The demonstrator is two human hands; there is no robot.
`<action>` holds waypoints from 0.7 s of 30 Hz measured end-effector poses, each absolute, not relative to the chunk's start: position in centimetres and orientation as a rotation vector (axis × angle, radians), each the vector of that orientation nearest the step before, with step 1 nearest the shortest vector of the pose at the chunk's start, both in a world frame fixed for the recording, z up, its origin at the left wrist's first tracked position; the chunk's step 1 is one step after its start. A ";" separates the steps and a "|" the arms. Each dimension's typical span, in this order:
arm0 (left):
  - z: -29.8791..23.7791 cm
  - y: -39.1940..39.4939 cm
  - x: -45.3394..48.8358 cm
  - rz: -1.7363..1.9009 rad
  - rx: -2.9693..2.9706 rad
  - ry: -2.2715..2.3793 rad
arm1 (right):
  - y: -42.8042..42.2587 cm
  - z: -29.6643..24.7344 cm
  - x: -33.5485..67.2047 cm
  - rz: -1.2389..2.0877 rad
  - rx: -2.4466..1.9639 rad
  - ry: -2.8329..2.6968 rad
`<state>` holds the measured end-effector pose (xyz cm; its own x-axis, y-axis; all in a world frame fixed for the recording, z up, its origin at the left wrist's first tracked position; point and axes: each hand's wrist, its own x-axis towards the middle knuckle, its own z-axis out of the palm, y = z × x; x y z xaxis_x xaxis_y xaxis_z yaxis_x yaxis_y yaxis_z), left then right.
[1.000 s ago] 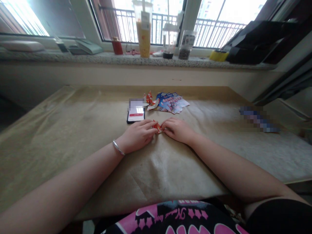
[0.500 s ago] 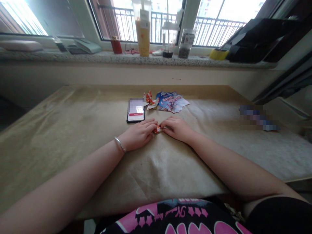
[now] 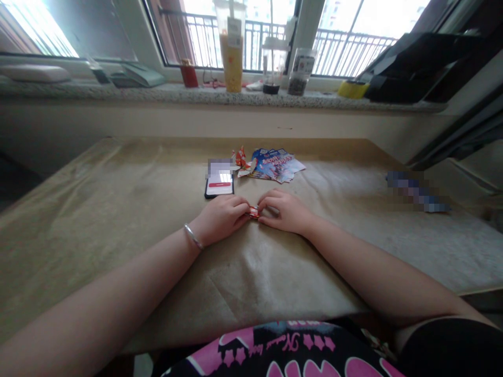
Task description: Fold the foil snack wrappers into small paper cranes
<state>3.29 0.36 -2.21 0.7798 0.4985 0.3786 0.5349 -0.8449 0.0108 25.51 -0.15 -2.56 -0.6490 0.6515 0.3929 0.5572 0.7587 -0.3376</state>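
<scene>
My left hand and my right hand meet at the middle of the table, fingertips pinched together on a small folded red paper piece. Only a sliver of the paper shows between the fingers. A silver bracelet circles my left wrist. Just beyond my left hand lies a phone with a lit screen. Behind it sit another folded red paper and a fan of blue printed sheets.
Brown paper covers the table. The stone windowsill behind holds a tall orange drink, cups, a red lighter and a yellow tape roll. A blurred object lies at the right.
The red paper has been squeezed smaller between my fingertips, and less of it shows. Both hands have stayed in place, with my left fingers curling in tighter.
</scene>
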 end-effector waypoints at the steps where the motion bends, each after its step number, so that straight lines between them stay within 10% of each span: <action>1: -2.2 0.3 3.3 -0.559 -2.863 -0.842 | -0.2 -2.5 25.4 0.252 -0.909 -2.466; 21: -2.0 0.2 3.2 -0.642 -2.915 -0.822 | -0.9 -2.4 24.7 0.138 -1.057 -2.486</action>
